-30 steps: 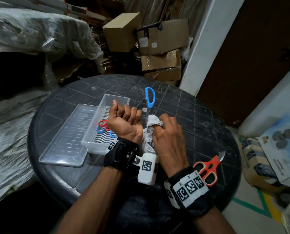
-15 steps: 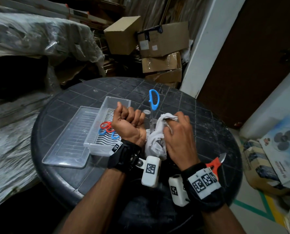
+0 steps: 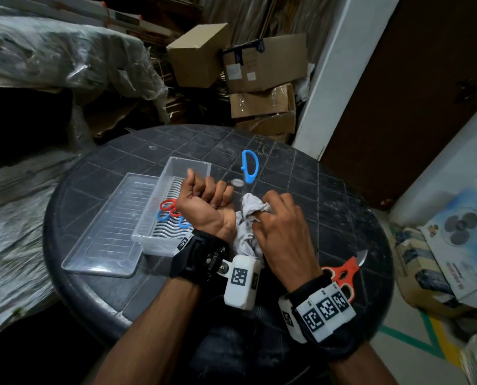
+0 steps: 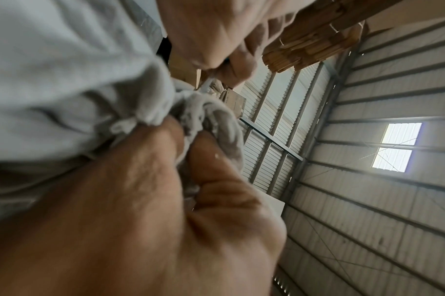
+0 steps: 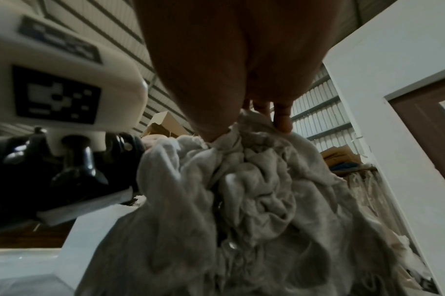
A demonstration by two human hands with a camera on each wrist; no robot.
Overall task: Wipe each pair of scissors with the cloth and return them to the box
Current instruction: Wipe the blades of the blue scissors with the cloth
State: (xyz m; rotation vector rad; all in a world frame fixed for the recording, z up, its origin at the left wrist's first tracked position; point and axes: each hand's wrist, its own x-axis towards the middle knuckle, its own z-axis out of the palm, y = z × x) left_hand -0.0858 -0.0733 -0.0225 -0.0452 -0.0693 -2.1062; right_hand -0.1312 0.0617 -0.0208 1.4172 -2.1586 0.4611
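Blue-handled scissors (image 3: 250, 166) stand upright over the black round table (image 3: 331, 207), one handle loop on top. My left hand (image 3: 206, 200) is a closed fist beside them and grips their lower part, which is hidden. My right hand (image 3: 276, 220) pinches a crumpled grey-white cloth (image 3: 252, 208) around the blade just below the blue loop. The cloth (image 5: 254, 190) fills the right wrist view and bunches against my left palm (image 4: 140, 200) in the left wrist view. The clear plastic box (image 3: 188, 165) holds red and blue scissors (image 3: 168, 208).
The box's clear lid (image 3: 106, 234) lies flat to its left. Orange-handled scissors (image 3: 342, 270) rest near the table's right front edge, beside my right wrist. Cardboard boxes (image 3: 262, 65) are stacked behind the table, a white pillar (image 3: 334, 65) at the back right.
My right hand swung the cloth out to the right over the blade and came back in toward my left hand. The left fist kept its hold.
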